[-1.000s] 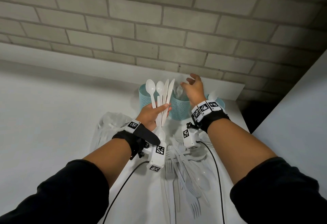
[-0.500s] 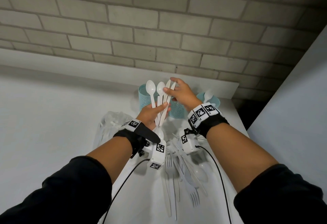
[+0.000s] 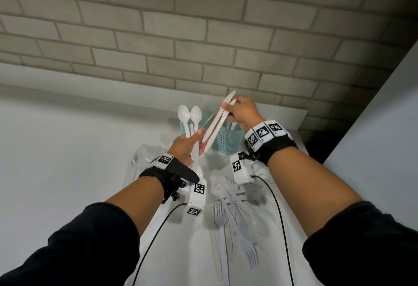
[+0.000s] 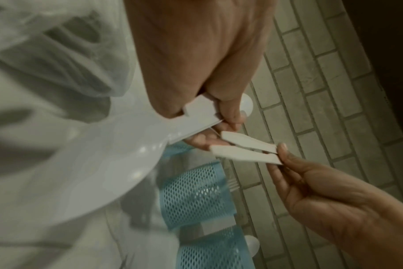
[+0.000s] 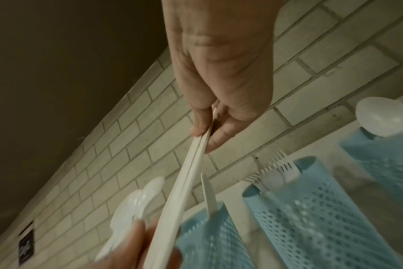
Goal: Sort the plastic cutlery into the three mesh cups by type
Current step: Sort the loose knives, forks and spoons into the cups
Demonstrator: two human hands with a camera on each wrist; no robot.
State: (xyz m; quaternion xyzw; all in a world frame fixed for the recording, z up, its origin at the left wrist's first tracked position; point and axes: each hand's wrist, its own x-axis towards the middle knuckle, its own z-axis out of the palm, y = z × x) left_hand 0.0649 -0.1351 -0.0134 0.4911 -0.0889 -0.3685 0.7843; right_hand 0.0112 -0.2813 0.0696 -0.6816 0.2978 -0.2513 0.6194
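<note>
My left hand (image 3: 196, 138) grips white plastic spoons (image 3: 189, 116) by their handles, two bowls up and a third bowl (image 4: 104, 163) hanging below the palm. My right hand (image 3: 229, 108) pinches two white knives (image 3: 216, 125) near their upper ends and holds them tilted; their lower ends (image 4: 232, 145) lie at my left fingertips. Three teal mesh cups stand at the brick wall: the left cup (image 5: 209, 236) holds a knife (image 5: 208, 193), the middle cup (image 5: 311, 209) forks (image 5: 276, 172), the right cup (image 5: 384, 154) a spoon (image 5: 384, 118). The head view hides the right cup behind my wrist.
A pile of loose white cutlery (image 3: 235, 218) lies on the white table between my forearms. A crumpled clear plastic bag (image 3: 144, 156) sits left of my left wrist. A brick wall (image 3: 203, 48) rises behind the cups, and a white panel (image 3: 373, 127) stands at the right.
My right hand came from the cups to the bundle in my left hand, took hold of the two knives and drew them up and to the right. The spoons stay in my left hand.
</note>
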